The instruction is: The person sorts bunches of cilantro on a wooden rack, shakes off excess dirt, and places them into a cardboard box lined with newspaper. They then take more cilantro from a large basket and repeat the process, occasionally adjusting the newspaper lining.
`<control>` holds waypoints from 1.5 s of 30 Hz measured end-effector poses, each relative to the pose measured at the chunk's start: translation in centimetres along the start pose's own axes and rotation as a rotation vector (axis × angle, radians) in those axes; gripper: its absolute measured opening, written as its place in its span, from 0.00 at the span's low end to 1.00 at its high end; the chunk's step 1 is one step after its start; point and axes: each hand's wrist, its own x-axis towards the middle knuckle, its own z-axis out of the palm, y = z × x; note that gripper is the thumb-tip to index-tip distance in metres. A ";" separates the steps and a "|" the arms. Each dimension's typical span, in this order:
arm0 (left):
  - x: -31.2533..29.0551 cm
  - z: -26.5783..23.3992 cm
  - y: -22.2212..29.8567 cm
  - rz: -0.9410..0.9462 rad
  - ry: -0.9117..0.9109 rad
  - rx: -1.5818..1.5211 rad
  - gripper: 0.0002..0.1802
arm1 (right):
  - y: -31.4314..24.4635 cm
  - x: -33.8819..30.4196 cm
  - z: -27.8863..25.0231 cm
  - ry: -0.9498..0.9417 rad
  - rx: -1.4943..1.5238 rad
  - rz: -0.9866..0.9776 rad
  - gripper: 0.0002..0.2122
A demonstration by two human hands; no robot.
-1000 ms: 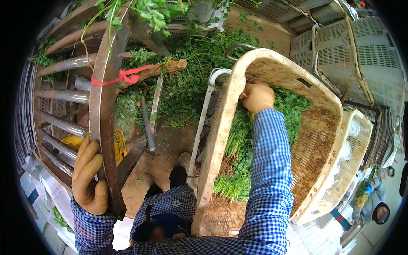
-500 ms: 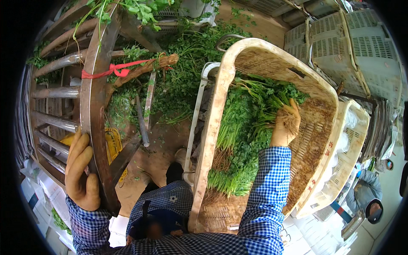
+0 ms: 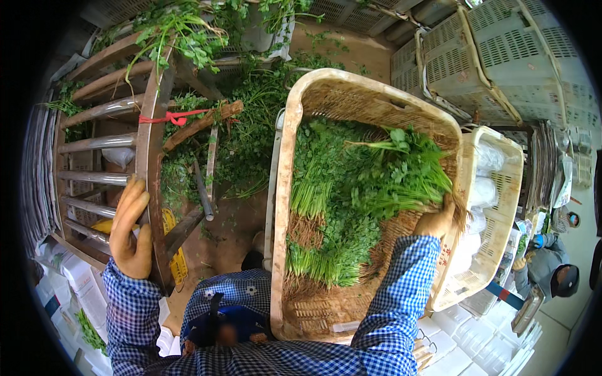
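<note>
Bracing against the wooden rack [image 3: 150,188], my left hand [image 3: 130,235] wraps its fingers around an upright post, seemingly to steady me as I lean over the work. Close beyond my checked sleeves sits the long woven basket [image 3: 283,207], tipped lengthways so its open side faces me. My right hand [image 3: 436,220] is closed on a bundle of leafy green herbs [image 3: 401,172], gripping it at the stem end against the basket's right wall, leaves fanning away to the left above the pile. More bunched greens [image 3: 326,244] lie just left of that hand, stems and pale roots lined up together, which keeps the bundles neat. Right of the right hand, touching the basket, a cream plastic crate [image 3: 501,244] holds white bagged items. Between my hands, loose cuttings [image 3: 244,144] litter the ground beside a branch tied with red cord [image 3: 169,117]. Farthest off, empty lattice crates [image 3: 501,56] stand stacked.
</note>
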 end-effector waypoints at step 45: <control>-9.3 -19.0 -18.4 -0.222 -0.126 -0.581 0.52 | -3.6 -44.6 27.4 -1.538 -0.558 -0.562 0.17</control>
